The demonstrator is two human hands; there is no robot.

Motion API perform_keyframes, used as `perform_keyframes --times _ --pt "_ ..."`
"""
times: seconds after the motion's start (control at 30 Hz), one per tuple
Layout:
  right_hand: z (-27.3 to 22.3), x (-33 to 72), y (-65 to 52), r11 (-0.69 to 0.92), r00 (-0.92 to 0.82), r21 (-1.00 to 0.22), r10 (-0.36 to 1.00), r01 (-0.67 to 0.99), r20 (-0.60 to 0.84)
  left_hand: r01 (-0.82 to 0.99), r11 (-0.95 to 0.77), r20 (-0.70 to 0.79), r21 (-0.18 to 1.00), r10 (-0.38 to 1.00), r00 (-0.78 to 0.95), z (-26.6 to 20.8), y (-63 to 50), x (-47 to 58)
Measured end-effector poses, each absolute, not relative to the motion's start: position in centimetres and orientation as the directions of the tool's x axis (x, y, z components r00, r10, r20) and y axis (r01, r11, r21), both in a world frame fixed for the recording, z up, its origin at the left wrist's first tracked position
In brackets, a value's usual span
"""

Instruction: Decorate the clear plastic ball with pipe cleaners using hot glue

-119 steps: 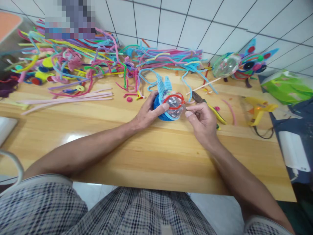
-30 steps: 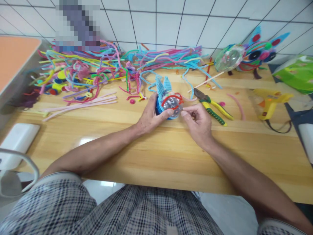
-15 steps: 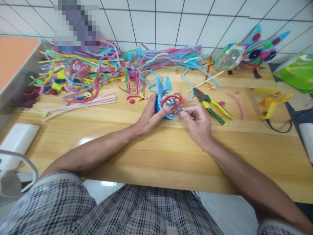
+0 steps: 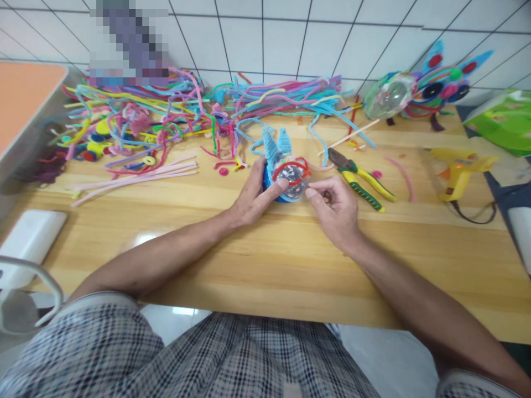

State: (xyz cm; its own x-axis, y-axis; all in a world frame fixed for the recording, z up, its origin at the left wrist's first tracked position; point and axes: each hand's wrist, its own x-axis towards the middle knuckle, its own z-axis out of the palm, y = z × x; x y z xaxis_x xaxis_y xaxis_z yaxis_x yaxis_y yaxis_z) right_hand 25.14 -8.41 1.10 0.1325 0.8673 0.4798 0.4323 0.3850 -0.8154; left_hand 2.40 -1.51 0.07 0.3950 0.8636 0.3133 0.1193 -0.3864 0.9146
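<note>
My left hand (image 4: 253,199) is wrapped round a clear plastic craft figure (image 4: 295,190) with two light-blue pipe-cleaner ears (image 4: 271,146) and a blue base. Its thumb presses on the clear front, just below a red pipe cleaner (image 4: 290,166) curved across it. At the figure's right side, my right hand (image 4: 336,207) has thumb and forefinger pinched together; whatever is between them is too small to make out. Just right of that hand lie pliers (image 4: 363,179) with green and yellow handles.
Loose pipe cleaners (image 4: 286,99) pile up along the tiled wall. Pale pink ones (image 4: 141,179) lie at left. A yellow glue gun (image 4: 460,171) stands at right, below a finished eared figure (image 4: 442,91) and a green bag (image 4: 501,121). A white box (image 4: 35,243) sits at far left.
</note>
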Motion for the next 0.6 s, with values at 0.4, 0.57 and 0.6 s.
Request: perform_keyframes --times 0.4,0.57,0.6 --pt "1.11 25.00 -8.38 0.398 0.108 -0.824 0.873 0.405 0.475 0.064 -0.334 0.284 0.940 0.875 0.392 -0.42 -1.42 2.54" --pt "0.98 25.14 -8.30 0.365 0.104 -0.826 0.888 0.430 0.447 0.070 -0.354 0.305 0.933 0.876 0.374 -0.72 -1.26 2.60" --pt "0.98 25.23 -8.28 0.371 0.100 -0.815 0.884 0.445 0.457 0.073 -0.361 0.310 0.930 0.874 0.373 -0.74 -1.24 2.61"
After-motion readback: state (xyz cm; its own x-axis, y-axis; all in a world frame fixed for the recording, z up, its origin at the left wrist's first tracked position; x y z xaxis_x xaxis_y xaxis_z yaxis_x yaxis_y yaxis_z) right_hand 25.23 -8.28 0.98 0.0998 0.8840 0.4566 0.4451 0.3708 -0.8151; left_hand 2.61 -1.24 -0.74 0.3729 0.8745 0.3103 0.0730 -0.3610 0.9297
